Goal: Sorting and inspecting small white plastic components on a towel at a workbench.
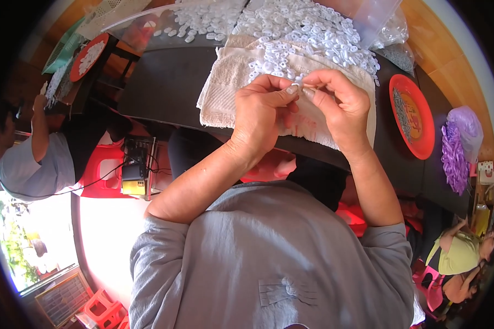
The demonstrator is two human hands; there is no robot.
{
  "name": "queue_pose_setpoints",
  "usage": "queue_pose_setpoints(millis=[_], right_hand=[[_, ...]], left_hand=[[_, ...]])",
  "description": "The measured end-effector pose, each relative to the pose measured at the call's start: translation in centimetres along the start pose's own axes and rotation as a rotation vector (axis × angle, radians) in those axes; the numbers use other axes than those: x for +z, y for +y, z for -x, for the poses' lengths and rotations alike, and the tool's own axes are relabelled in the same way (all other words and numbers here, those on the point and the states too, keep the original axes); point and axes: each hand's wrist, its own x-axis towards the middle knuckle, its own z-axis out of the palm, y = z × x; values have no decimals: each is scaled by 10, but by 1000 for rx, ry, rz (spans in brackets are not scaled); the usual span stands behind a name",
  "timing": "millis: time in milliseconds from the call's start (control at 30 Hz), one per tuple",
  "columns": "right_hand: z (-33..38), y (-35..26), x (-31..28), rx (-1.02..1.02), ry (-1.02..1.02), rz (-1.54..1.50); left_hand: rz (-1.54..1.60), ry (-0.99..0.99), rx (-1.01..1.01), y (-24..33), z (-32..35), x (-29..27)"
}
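My left hand [260, 109] pinches a small white plastic piece [296, 85] between thumb and forefinger, over the near part of a folded beige towel [219, 104]. Right beside it, my right hand [343, 107] has its thumb and forefinger closed together at the piece. What the right fingertips grip, if anything, is too small to make out. Just beyond my hands, loose white plastic pieces [274, 66] lie on the towel, running back into a large heap [307, 24] of the same oval pieces.
On the dark table [164, 82], a red plate [427, 129] of small grey metal parts sits at the right. Purple strips [454, 159] and a clear bag [395, 41] are nearby. Co-workers sit left [35, 164] and right [458, 255]. Another red plate [74, 68] stands far left.
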Motion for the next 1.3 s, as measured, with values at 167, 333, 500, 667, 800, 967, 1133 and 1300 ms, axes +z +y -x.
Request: queue_pose_setpoints(millis=[167, 333, 500, 667, 800, 967, 1133, 1300], right_hand=[[0, -2, 2, -66, -3, 68], [-2, -1, 4, -160, -33, 161], [-2, 1, 8, -268, -38, 200], [-3, 2, 10, -295, -29, 202], [-4, 4, 6, -178, -40, 112], [-3, 10, 3, -20, -98, -19], [-3, 6, 5, -87, -78, 36], [-4, 5, 8, -211, -69, 138]], left_hand=[[-39, 0, 2, 2, -1, -1], [-78, 27, 17, 1, -2, -2], [-147, 33, 51, 0, -5, -4], [-187, 17, 78, -1, -6, -5], [-106, 41, 33, 3, -4, -2], [-45, 28, 21, 5, -3, -2], [-178, 27, 44, 4, -3, -2], [-171, 30, 27, 4, -1, -3]])
